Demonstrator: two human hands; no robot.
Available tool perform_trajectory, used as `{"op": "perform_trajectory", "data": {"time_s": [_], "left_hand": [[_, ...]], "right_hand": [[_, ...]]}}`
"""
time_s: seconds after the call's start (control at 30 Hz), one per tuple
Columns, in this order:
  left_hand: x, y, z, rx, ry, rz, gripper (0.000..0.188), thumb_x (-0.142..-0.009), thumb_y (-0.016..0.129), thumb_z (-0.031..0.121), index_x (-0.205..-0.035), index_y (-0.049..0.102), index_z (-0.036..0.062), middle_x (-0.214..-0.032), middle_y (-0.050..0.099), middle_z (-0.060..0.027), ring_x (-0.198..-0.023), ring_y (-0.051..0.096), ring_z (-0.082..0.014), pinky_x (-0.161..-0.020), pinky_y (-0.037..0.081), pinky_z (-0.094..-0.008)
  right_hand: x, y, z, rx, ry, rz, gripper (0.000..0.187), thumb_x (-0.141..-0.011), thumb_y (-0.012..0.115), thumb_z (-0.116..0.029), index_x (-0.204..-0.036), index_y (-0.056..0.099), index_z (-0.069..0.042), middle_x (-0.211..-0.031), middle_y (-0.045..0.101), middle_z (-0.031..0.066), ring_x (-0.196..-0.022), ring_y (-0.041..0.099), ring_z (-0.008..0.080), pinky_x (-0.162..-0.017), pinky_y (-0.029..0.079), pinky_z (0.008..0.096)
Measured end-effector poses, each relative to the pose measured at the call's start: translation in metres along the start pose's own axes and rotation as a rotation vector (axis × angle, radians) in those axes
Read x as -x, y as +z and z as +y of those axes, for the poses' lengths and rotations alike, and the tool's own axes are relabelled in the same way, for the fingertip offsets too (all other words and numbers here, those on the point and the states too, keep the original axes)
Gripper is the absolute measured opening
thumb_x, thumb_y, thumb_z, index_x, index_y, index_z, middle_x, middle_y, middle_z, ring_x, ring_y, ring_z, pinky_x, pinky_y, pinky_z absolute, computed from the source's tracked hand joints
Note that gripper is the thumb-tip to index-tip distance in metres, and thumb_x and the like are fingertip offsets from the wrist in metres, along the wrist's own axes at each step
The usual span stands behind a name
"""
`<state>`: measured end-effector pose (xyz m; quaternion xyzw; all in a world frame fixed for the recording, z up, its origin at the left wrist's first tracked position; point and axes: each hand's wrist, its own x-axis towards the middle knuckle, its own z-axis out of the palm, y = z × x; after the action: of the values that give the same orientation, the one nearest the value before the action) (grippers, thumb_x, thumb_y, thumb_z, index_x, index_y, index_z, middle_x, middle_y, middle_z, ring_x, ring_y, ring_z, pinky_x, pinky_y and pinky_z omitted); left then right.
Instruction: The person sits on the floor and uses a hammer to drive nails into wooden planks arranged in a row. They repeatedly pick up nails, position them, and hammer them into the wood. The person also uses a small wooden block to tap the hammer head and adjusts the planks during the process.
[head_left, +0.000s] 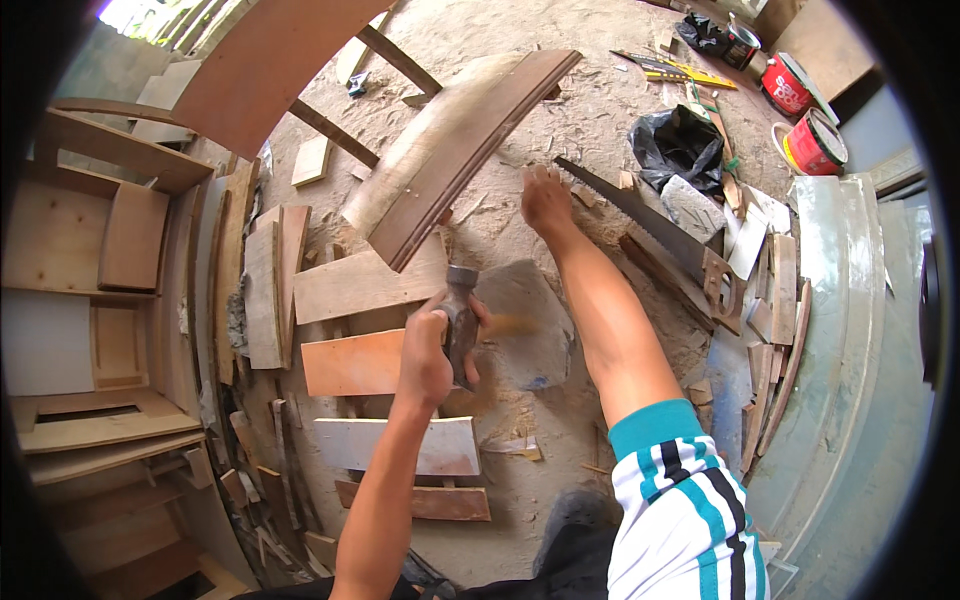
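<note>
In my left hand (430,350) is a hammer (461,325), gripped close round its dark metal head; a blurred brownish streak to its right may be the handle. My right hand (547,200) reaches farther forward, its fingers curled down near the floor, and what they hold, if anything, is hidden. Just right of it lies a handsaw (640,220) with a dark blade and a wooden handle. Left of that hand, a long board with a moulded brown edge (450,155) rests tilted above the floor, joined to dark wooden legs. Under the hammer is a flat grey slab (525,325).
Several short planks (370,280) lie in rows left of the hammer. Wooden cabinet frames (80,230) stand at the left edge. A black plastic bag (678,145), red cans (788,85) and a yellow square (690,75) lie far right. Wood scraps and glass panes (840,400) line the right side.
</note>
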<state>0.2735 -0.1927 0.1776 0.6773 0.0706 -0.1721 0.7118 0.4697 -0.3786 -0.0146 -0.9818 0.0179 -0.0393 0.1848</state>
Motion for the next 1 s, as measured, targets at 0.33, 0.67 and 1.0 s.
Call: {"op": "perform_trajectory", "data": {"time_s": [0.33,0.67,1.0], "left_hand": [[-0.005,0.018,0.018,-0.126,-0.003,-0.078,0.047,-0.086,0.035,0.037,-0.099,0.059,-0.0016,-0.086,0.061,-0.0093,-0.054,0.053,-0.0128,-0.042,0.048,-0.0251],[0.0,0.03,0.018,-0.183,-0.009,-0.046,0.049,-0.085,0.037,0.038,-0.097,0.061,-0.0026,-0.085,0.061,-0.0087,-0.05,0.054,-0.0133,-0.041,0.047,-0.0259],[0.005,0.036,0.023,-0.172,0.039,0.008,0.041,-0.089,0.035,0.03,-0.091,0.062,-0.0001,-0.076,0.058,-0.0066,-0.047,0.05,-0.014,-0.043,0.046,-0.0283]], "right_hand": [[-0.029,0.038,0.021,0.289,-0.141,0.169,0.017,-0.093,0.054,-0.02,-0.093,0.067,-0.009,-0.1,0.063,0.006,-0.108,0.06,0.025,-0.086,0.052,0.038],[-0.023,-0.002,0.005,-0.183,0.284,-0.105,0.025,-0.101,0.047,-0.024,-0.116,0.058,-0.008,-0.123,0.062,0.0216,-0.116,0.06,0.0377,-0.095,0.049,0.0493],[-0.024,0.01,0.014,-0.22,0.125,-0.079,0.017,-0.091,0.051,-0.008,-0.1,0.064,-0.004,-0.114,0.064,0.0198,-0.106,0.064,0.0377,-0.088,0.053,0.0483]]}}
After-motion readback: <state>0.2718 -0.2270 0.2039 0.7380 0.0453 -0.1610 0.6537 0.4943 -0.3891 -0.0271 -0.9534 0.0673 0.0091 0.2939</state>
